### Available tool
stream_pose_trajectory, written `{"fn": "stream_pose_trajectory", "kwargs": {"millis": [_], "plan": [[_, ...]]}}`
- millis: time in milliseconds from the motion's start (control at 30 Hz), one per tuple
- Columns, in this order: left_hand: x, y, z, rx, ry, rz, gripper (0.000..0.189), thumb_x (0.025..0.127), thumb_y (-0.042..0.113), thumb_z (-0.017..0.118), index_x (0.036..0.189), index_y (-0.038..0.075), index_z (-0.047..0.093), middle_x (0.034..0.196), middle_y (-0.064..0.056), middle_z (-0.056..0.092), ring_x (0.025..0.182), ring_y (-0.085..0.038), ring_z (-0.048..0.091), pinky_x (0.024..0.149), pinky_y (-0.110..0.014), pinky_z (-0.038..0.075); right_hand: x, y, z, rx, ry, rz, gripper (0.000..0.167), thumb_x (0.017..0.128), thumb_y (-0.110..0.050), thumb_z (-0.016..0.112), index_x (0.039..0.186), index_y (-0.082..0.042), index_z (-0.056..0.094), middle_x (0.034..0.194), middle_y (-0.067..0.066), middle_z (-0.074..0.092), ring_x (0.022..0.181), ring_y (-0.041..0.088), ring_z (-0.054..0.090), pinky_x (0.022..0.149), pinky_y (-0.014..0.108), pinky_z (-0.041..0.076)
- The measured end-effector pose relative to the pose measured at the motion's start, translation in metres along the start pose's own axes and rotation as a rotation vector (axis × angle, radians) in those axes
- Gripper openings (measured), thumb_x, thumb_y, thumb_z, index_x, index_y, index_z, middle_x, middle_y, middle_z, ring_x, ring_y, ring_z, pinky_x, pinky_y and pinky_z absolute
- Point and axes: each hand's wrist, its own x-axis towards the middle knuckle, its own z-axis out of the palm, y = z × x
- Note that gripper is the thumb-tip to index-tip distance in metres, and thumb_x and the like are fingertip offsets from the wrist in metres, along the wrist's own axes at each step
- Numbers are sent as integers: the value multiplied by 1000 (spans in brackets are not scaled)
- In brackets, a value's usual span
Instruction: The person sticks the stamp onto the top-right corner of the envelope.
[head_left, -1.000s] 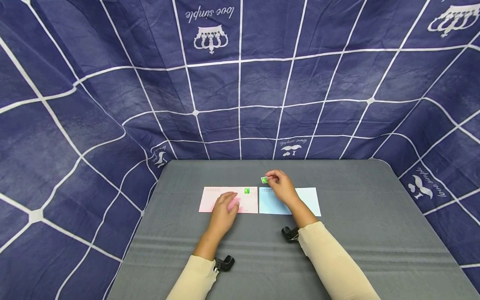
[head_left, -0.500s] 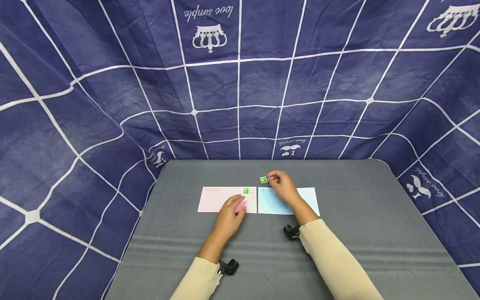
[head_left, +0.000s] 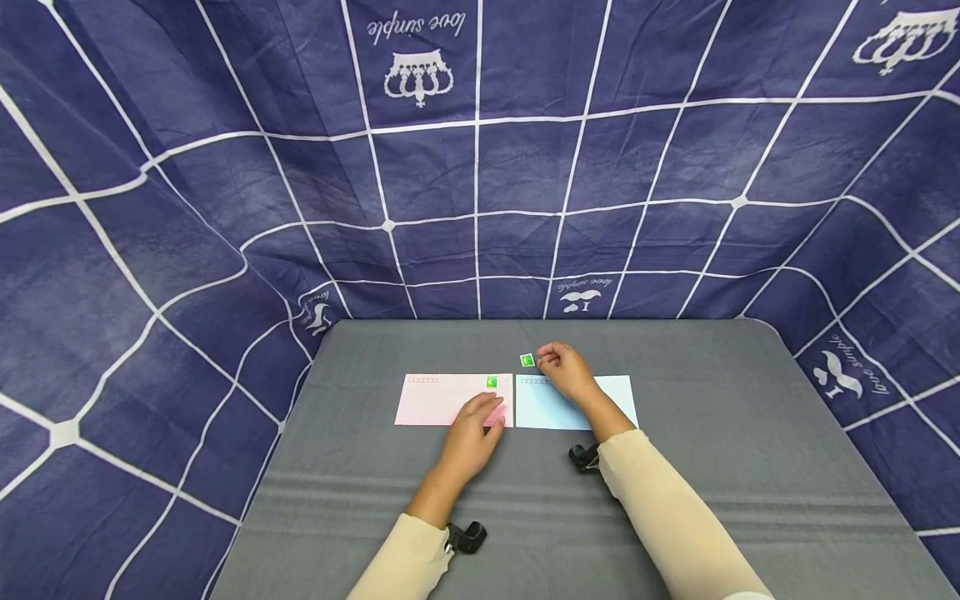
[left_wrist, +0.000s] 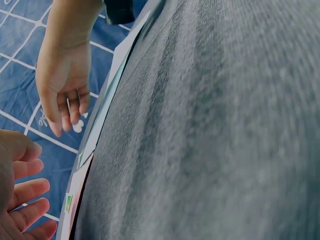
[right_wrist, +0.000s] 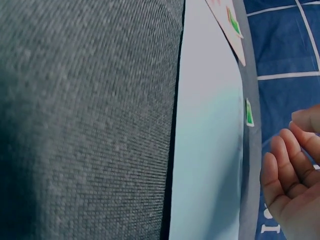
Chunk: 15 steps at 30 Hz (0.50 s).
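Note:
My left hand hovers over the lower right part of a pink envelope, its fingers relaxed and holding nothing. That envelope bears a green postage stamp near its top right corner. Beside it on the right lies a light blue envelope, partly covered by my right hand and wrist. A loose green stamp lies on the table behind the envelopes, just left of my right fingertips. In the right wrist view, a gap separates this stamp from the loosely bent right fingers, which hold nothing.
A grey cloth covers the table, with creases along its front part. Dark blue curtains with white lines hang behind and on both sides. A black wrist camera sits on my left forearm, another on my right.
My right fingers have come away from the loose stamp, leaving it on the table. My left hand has slid to the right across the pink envelope.

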Motion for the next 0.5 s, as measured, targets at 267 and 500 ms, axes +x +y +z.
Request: {"fn": "stream_pose_trajectory", "kwargs": {"millis": [267, 500], "plan": [[0, 6, 8, 21, -39, 42, 34, 93, 15, 69, 125, 4, 70, 134, -9, 67, 134, -28, 57, 114, -42, 44, 9, 4, 2, -29, -47, 71, 22, 94, -12, 66, 111, 0, 69, 100, 12, 68, 89, 21, 66, 82, 31, 51], [1, 10, 15, 18, -110, 30, 36, 95, 17, 67, 129, 5, 69, 139, -9, 64, 140, -30, 52, 117, -43, 41, 15, 6, 4, -66, -89, 119, 19, 96, -15, 64, 110, -3, 69, 101, 10, 69, 92, 21, 66, 84, 34, 51]]}}
